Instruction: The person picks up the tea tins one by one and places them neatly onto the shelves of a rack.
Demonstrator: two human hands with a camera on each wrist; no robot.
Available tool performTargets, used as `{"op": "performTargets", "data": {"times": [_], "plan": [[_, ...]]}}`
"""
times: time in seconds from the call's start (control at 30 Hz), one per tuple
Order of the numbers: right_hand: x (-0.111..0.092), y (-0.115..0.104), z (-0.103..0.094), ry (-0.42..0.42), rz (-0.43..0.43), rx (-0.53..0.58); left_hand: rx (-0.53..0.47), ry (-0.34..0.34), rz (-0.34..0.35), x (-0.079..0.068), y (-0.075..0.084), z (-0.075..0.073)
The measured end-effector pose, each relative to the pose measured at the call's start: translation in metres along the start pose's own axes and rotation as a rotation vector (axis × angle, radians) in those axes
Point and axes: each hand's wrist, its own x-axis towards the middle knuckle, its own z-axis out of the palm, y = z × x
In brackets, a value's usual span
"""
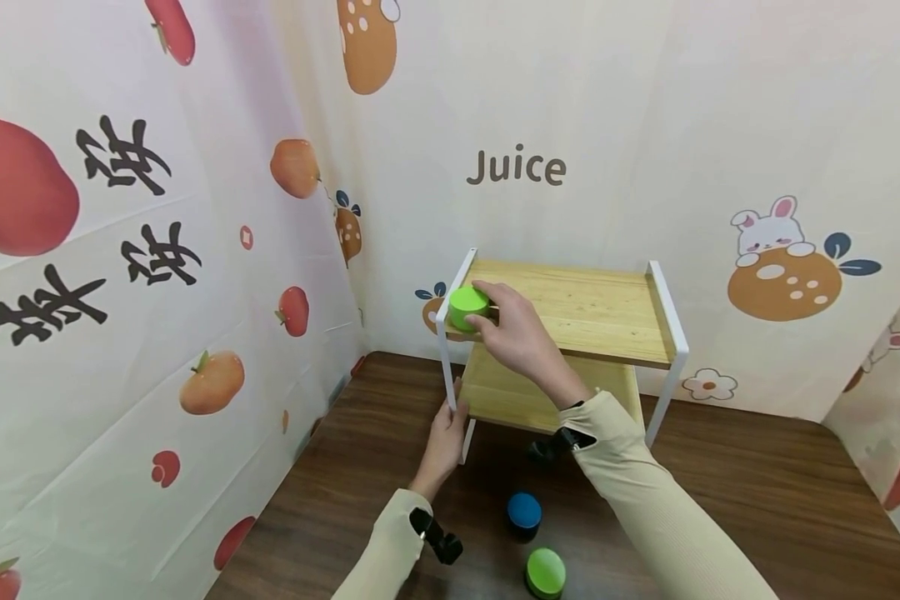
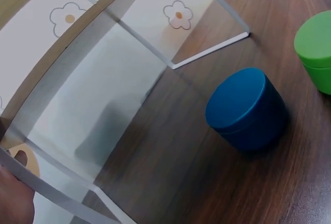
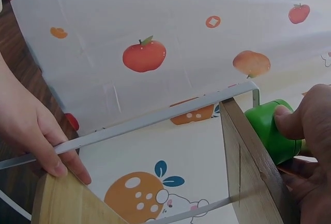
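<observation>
My right hand (image 1: 523, 335) holds a green round tin (image 1: 467, 307) at the left front corner of the top board of a two-tier wooden shelf (image 1: 585, 304). In the right wrist view the thumb presses the side of this tin (image 3: 274, 131), just behind the board's edge. Lower down, my left hand (image 1: 442, 437) grips the shelf's white metal left leg (image 1: 447, 371) beside the lower board. Its fingers lie around that leg in the right wrist view. On the table in front stand a blue round tin (image 1: 524, 512) and a second green tin (image 1: 546, 573).
The shelf stands on a dark wooden table (image 1: 780, 492), near a back wall sheet (image 1: 607, 108) printed with fruit and rabbits. Another printed sheet (image 1: 217, 317) closes the left side. The lower board (image 1: 510, 387) sits under the top one.
</observation>
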Motion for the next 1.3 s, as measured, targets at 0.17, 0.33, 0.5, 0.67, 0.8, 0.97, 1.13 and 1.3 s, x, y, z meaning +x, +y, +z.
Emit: {"op": "performTargets", "data": {"times": [0.17, 0.33, 0.5, 0.67, 0.8, 0.97, 1.13, 1.3], "plan": [[0.000, 0.001, 0.000, 0.004, -0.002, -0.011, 0.006, 0.005, -0.011, -0.001, 0.001, 0.002], [0.000, 0.001, 0.000, 0.004, 0.001, 0.007, 0.011, 0.010, -0.014, -0.001, 0.000, 0.002], [-0.002, 0.001, -0.002, 0.026, -0.008, 0.029, 0.016, 0.012, -0.005, -0.002, 0.000, 0.002], [-0.004, 0.002, -0.001, 0.073, -0.027, 0.005, 0.036, 0.061, 0.022, 0.005, -0.024, 0.005], [-0.003, 0.003, 0.000, 0.081, -0.046, -0.003, 0.025, 0.070, 0.007, 0.008, -0.033, 0.007], [-0.006, 0.004, -0.001, 0.073, -0.022, -0.003, 0.015, 0.062, 0.026, 0.008, -0.037, 0.008], [-0.020, 0.000, -0.011, 0.134, -0.009, -0.016, 0.013, 0.056, 0.038, 0.008, -0.038, 0.009], [-0.040, 0.000, -0.017, 0.187, -0.103, 0.014, 0.035, 0.082, 0.017, 0.010, -0.035, 0.007]]}}
